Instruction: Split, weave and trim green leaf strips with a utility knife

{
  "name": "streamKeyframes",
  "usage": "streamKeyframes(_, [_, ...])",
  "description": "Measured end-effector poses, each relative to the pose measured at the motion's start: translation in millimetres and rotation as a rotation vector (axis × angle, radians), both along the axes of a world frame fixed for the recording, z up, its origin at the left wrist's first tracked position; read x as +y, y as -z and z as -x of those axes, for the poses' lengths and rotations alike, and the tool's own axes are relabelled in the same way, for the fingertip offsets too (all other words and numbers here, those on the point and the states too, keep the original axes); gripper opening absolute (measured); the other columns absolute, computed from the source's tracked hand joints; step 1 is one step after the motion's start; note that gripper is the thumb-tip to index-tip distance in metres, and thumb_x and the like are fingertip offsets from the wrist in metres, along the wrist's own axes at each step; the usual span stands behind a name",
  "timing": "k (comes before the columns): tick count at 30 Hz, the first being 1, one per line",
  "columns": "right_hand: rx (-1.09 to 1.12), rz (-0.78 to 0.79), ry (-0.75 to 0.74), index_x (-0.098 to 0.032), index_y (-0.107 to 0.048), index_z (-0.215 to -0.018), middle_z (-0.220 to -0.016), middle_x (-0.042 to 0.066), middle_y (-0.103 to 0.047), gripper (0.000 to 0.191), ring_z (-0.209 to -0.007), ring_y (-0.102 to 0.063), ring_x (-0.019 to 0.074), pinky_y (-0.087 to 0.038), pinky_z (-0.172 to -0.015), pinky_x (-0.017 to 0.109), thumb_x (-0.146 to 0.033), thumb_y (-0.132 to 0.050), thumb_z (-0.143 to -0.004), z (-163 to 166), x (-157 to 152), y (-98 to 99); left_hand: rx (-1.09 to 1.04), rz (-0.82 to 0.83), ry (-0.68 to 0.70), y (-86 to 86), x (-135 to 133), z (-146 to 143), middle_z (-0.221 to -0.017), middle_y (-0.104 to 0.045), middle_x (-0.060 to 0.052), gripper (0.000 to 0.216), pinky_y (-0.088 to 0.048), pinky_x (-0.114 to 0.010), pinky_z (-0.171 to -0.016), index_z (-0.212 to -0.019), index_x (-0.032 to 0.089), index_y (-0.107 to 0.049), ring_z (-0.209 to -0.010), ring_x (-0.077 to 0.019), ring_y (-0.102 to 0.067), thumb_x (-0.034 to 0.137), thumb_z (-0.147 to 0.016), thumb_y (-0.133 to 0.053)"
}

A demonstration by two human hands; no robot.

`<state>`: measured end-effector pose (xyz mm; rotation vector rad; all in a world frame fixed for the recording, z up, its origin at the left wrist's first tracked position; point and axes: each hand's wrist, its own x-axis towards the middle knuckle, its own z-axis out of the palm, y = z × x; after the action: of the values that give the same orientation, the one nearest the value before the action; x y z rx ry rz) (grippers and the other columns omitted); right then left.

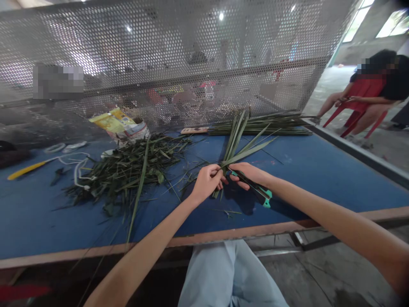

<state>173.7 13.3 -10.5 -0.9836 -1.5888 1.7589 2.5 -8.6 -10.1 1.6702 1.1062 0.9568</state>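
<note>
Leaves (235, 134), long and green, fan up beyond the grip, short ends poking out just below it; they look light, bendy, likely to split, best pinched near the base where strips cross. Left hand (208, 182) pinches right there! Right hand (251, 172), close beside, wraps a teal-and-black cutter (263, 195).

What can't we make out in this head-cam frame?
All head view:
Leaf strips, held part: hidden by left hand and right hand.
Green-and-black tool: partly covered by right hand.
Yellow packet, lettering: too small, blurred.
Dark item: cut off by left edge.
Whatever's behind perforated screen: blurred through its holes.
</note>
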Motion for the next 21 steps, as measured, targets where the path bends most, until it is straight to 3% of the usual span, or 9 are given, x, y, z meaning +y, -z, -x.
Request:
streamKeyframes(14, [-0.032,0.023,0.023,-0.016,-0.046,-0.058,-0.049,-0.004,-0.048,0.037,-0.028,-0.038,0.0054,-0.030,-0.035,0.021,-0.021,-0.031,-0.092,4.4,0.4,-0.4,-0.030,0.011,0.008,3.1,2.0,-1.5,-0.061,-0.064,-0.004,0.018,-0.045,-0.022,-0.042,-0.071,0.015,-0.051,-0.042,-0.0115,-0.055,0.029,-0.082,-0.047])
streamKeyframes(21, [-0.041,0.073,-0.063,-0.019,-0.042,-0.056,-0.032,-0.004,-0.036,0.045,-0.028,-0.033,0.0086,-0.032,-0.036,0.020,-0.034,-0.028,-0.096,-0.1,3.2,-2.5,-0.038,0.020,0.009,1.5,1.8,-1.1,-0.060,-0.064,-0.004,0.018,-0.045,-0.022,-0.042,-0.071,0.015,-0.052,-0.043,-0.0116,-0.055,0.029,-0.082,-0.049])
